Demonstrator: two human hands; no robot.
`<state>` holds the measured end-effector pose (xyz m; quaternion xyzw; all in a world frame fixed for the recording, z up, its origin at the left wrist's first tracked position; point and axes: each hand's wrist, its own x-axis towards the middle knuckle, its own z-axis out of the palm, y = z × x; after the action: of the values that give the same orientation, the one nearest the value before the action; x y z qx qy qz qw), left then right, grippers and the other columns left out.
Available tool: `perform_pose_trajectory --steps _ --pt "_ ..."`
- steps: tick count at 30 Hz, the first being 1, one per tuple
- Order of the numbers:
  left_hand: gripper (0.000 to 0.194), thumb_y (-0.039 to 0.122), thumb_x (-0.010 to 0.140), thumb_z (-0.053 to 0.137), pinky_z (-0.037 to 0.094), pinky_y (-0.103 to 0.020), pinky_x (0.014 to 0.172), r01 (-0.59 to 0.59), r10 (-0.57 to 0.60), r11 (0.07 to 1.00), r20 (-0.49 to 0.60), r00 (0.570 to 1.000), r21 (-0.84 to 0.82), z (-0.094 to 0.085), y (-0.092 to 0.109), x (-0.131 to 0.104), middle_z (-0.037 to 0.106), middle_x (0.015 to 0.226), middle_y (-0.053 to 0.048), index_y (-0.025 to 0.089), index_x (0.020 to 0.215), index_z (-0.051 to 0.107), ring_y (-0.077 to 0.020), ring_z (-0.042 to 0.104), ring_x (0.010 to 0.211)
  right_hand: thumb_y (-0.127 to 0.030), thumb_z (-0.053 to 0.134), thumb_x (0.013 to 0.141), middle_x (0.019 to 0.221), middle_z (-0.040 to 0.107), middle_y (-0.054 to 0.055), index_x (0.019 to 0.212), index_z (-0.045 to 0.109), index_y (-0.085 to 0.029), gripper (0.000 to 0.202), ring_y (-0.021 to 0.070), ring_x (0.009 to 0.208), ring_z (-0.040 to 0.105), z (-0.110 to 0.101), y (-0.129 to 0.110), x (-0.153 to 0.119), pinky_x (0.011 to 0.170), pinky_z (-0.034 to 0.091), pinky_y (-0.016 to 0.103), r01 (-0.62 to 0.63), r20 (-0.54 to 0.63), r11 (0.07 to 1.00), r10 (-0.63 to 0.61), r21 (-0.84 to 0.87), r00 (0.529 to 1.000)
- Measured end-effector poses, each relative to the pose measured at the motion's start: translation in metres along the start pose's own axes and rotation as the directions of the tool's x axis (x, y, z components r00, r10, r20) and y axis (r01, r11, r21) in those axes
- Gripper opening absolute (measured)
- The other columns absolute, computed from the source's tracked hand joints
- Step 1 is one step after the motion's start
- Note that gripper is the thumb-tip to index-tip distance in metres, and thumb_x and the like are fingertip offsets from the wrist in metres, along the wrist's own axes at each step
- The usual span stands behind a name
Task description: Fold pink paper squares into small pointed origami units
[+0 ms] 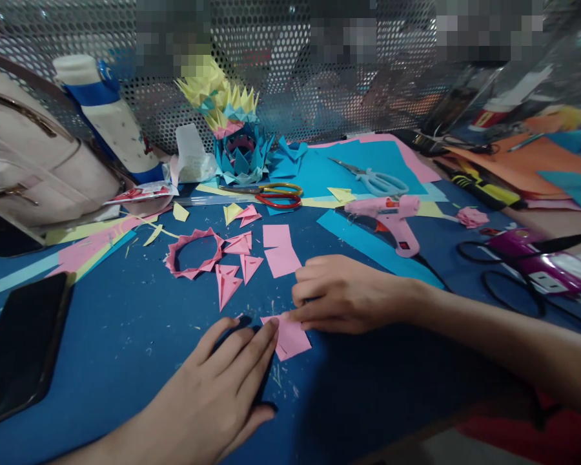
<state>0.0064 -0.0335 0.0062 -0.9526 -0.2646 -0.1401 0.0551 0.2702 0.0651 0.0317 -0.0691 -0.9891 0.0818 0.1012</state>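
A small pink paper piece (290,339) lies flat on the blue table (126,336) near the front middle. My left hand (223,387) rests palm down, its fingertips pressing the piece's left edge. My right hand (339,294) comes in from the right, fingers curled, pinching the piece's upper right edge. Just behind lie two flat pink rectangles (279,250), several folded pink triangles (232,271) and a ring of joined pink triangles (193,253).
A black phone (22,345) lies at the left edge beside a beige bag (39,161). A pink glue gun (392,216), blue scissors (375,181), red-and-yellow scissors (275,194) and a blue-and-yellow paper model (237,129) stand behind. A purple glue gun (542,265) lies at right.
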Motion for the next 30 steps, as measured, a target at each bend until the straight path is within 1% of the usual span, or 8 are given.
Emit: perform_pose_trajectory --steps 7,11,17,21,24,27,30 --pt "0.047 0.045 0.106 0.04 0.028 -0.041 0.104 0.018 -0.018 1.0 -0.026 1.0 -0.008 0.0 0.001 -0.001 0.068 0.127 -0.008 0.01 0.124 0.066 -0.0241 0.057 0.105 -0.034 0.04 0.106 0.083 0.056 0.001 0.123 0.063 -0.022 0.031 0.0167 0.069 0.039 0.006 -0.004 0.004 0.062 0.026 0.032 -0.02 0.005 0.999 0.021 -0.049 1.0" --pt "0.046 0.044 0.106 0.039 0.029 -0.04 0.103 0.03 -0.029 1.0 -0.038 0.999 0.003 0.003 0.003 -0.001 0.069 0.123 -0.008 0.01 0.124 0.066 -0.0234 0.057 0.105 -0.036 0.036 0.107 0.082 0.055 0.001 0.122 0.063 -0.02 0.035 0.0166 0.068 0.038 0.01 -0.003 0.006 0.062 0.027 0.032 -0.02 -0.01 0.999 0.019 -0.043 1.0" --pt "0.045 0.043 0.106 0.042 0.03 -0.04 0.103 0.021 -0.021 0.999 -0.026 0.999 0.03 0.003 0.005 -0.001 0.07 0.122 -0.008 0.011 0.127 0.064 -0.0227 0.058 0.104 -0.039 0.031 0.108 0.084 0.056 0.001 0.125 0.06 -0.023 0.037 0.0159 0.068 0.04 0.014 -0.004 0.008 0.062 0.027 0.032 -0.045 -0.016 0.998 0.044 -0.05 0.999" --pt "0.039 0.038 0.103 0.049 0.031 -0.038 0.103 -0.004 0.008 0.998 -0.054 0.999 0.063 0.003 0.006 -0.002 0.071 0.119 -0.009 0.01 0.126 0.064 -0.0225 0.059 0.103 -0.04 0.029 0.108 0.087 0.058 0.002 0.127 0.059 -0.022 0.04 0.0158 0.069 0.041 0.017 -0.005 0.01 0.063 0.028 0.031 -0.051 -0.01 0.997 0.05 -0.058 0.999" --pt "0.035 0.035 0.103 0.05 0.031 -0.038 0.104 -0.004 0.008 0.998 -0.074 0.997 0.061 0.004 0.006 -0.004 0.07 0.121 -0.009 0.011 0.124 0.066 -0.0222 0.06 0.104 -0.039 0.029 0.108 0.088 0.059 0.002 0.127 0.06 -0.022 0.04 0.0157 0.069 0.042 0.019 -0.005 0.01 0.062 0.028 0.031 -0.058 -0.013 0.997 0.057 -0.044 0.998" --pt "0.033 0.033 0.105 0.047 0.031 -0.039 0.105 0.021 -0.018 0.999 -0.089 0.996 0.041 0.006 0.006 -0.004 0.07 0.122 -0.008 0.013 0.122 0.067 -0.0212 0.06 0.103 -0.038 0.032 0.108 0.085 0.058 0.002 0.125 0.062 -0.021 0.039 0.0149 0.07 0.044 0.023 -0.002 0.008 0.063 0.031 0.03 -0.046 -0.059 0.999 0.047 0.019 0.997" --pt "0.031 0.033 0.104 0.048 0.028 -0.039 0.108 0.059 -0.057 0.998 -0.106 0.993 0.015 0.006 0.006 -0.004 0.071 0.121 -0.006 0.016 0.119 0.069 -0.0209 0.06 0.105 -0.035 0.039 0.107 0.083 0.059 0.002 0.119 0.065 -0.019 0.033 0.0136 0.073 0.048 0.027 0.0 0.005 0.066 0.034 0.028 -0.051 -0.129 0.995 0.062 0.088 0.99"
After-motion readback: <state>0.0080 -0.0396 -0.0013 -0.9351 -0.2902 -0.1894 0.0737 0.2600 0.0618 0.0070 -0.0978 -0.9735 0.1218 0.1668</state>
